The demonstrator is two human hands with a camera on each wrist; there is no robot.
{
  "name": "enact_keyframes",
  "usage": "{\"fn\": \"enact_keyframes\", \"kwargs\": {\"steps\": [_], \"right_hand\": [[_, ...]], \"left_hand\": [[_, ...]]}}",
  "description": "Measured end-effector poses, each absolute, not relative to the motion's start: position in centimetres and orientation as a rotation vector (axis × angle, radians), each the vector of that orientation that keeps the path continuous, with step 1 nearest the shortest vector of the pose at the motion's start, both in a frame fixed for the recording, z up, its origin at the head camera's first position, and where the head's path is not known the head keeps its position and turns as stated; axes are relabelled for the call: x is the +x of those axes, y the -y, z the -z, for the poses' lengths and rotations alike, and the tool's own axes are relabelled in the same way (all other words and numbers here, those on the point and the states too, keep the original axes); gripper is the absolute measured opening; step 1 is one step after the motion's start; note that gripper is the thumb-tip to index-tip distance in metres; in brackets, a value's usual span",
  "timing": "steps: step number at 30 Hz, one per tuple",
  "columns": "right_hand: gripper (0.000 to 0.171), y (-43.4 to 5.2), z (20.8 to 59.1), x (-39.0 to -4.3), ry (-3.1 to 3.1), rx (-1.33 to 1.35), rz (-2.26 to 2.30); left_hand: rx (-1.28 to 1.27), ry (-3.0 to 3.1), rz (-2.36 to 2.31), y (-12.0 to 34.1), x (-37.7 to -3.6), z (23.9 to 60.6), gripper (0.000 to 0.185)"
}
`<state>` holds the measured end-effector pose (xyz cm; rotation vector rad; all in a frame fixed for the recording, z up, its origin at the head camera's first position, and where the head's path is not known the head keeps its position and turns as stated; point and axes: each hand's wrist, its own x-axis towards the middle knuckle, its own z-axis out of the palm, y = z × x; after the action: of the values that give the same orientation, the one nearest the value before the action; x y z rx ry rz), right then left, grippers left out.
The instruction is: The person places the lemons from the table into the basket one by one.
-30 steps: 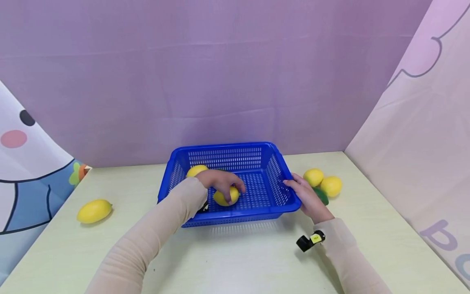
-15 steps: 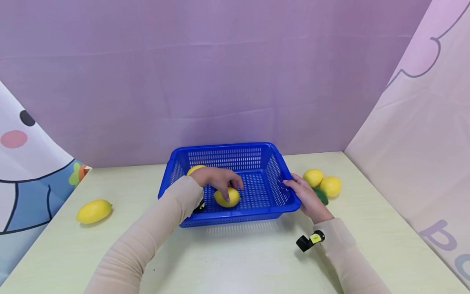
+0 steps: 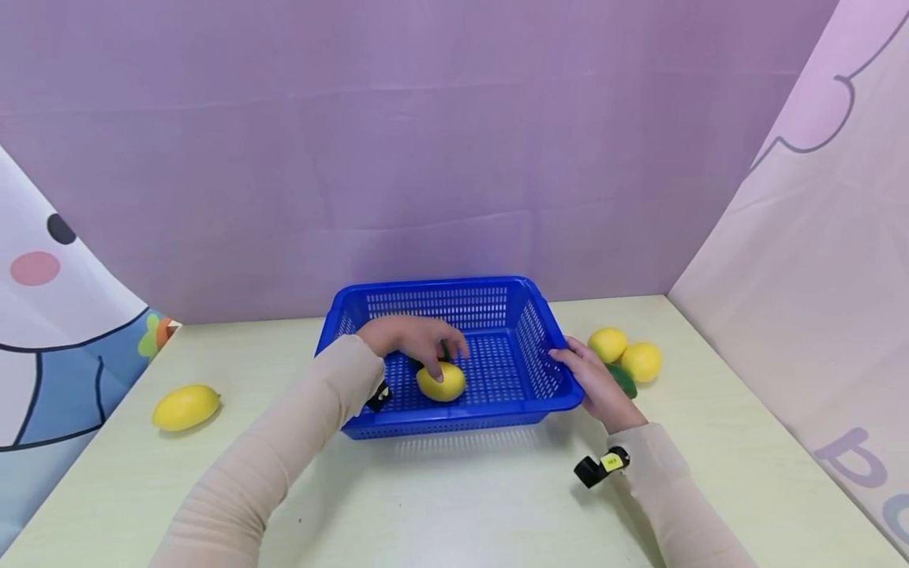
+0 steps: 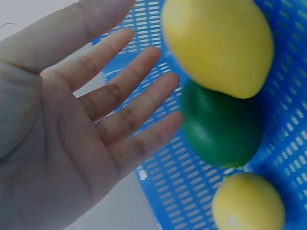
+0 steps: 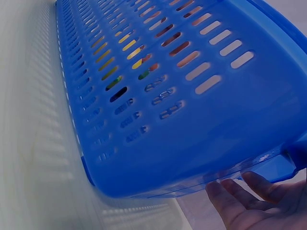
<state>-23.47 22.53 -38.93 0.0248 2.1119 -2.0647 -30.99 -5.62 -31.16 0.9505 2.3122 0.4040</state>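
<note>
A blue slotted plastic basket stands on the table, its near left end raised or flared. My left hand hovers inside it, fingers spread. The left wrist view shows the left palm with nothing held; a large lemon, a dark green fruit and another yellow fruit lie beside the fingers. In the head view a lemon sits just below the left thumb. My right hand grips the basket's right rim; its fingers show at the edge in the right wrist view.
A single lemon lies on the table at the left. Right of the basket are two lemons and a dark green fruit. Behind the table hangs a purple cloth; a printed cloth borders the right.
My left hand has drifted a little left and up from the lemon in the basket, covering the rear lemon from the head camera. The right hand has stayed on the rim.
</note>
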Motion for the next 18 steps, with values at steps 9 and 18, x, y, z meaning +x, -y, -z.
{"fn": "enact_keyframes", "kwargs": {"steps": [9,18], "right_hand": [[0.055,-22.6,38.8,-23.5,-2.104,0.033,2.065],[0.055,-22.7,38.8,-23.5,-2.104,-0.009,2.070]], "left_hand": [[0.992,-2.329,-0.466,6.8,-30.8,29.4,0.047],[1.092,-2.445,-0.501,8.8,-31.0,28.4,0.041]]}}
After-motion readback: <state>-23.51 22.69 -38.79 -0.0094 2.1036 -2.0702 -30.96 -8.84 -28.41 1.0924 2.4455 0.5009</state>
